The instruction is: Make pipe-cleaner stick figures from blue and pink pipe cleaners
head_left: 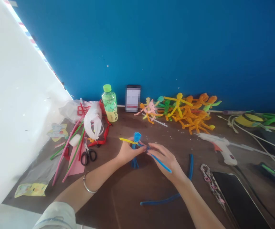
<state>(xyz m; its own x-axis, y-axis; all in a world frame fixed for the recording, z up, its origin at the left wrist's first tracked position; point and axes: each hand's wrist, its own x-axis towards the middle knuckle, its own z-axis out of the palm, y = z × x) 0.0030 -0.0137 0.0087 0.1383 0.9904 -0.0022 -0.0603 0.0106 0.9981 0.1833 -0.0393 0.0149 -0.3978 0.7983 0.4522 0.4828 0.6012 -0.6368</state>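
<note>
My left hand [128, 152] pinches a small blue pipe-cleaner figure [136, 140] with a round looped head and a yellow arm piece sticking out to the left. My right hand [165, 158] is closed on a blue pipe-cleaner strand [160, 163] that runs from the figure's middle out past my fingers. Both hands hover just above the brown table [132, 190]. A long curved blue pipe cleaner [175, 195] lies on the table under my right wrist.
A heap of finished orange, yellow, green and pink figures [187, 114] lies by the blue wall. A green-capped bottle [109, 103], scissors [88, 155] and loose stems [68, 152] are at left. A white glue gun [221, 148] and a dark phone [237, 197] are at right.
</note>
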